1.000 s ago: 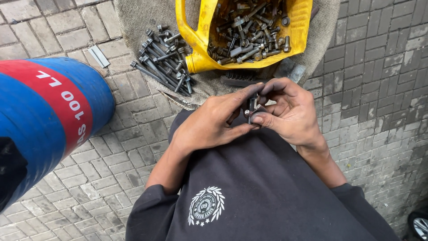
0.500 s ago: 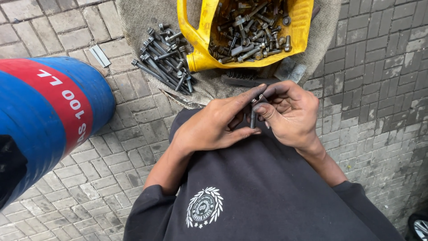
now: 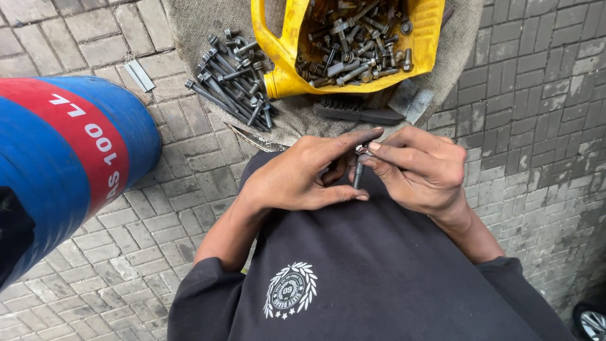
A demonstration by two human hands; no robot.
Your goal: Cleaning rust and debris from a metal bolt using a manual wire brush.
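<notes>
My left hand (image 3: 297, 177) and my right hand (image 3: 420, 167) meet over my lap, above my dark shirt. Between their fingertips they hold one grey bolt (image 3: 358, 172), its shaft pointing down and its head up. The right thumb and forefinger pinch the bolt's head. The left forefinger and thumb touch the bolt from the other side. A nut on the bolt cannot be made out.
A cut yellow plastic jug (image 3: 281, 57) full of rusty bolts and nuts lies ahead on burlap cloth (image 3: 202, 25). A pile of long dark bolts (image 3: 230, 79) lies left of it. A blue and red drum (image 3: 63, 158) stands at the left. Grey paving bricks surround everything.
The bolt has turned upright between my fingers and both hands have shifted slightly down and to the right. The right fingers have moved up onto the bolt's head.
</notes>
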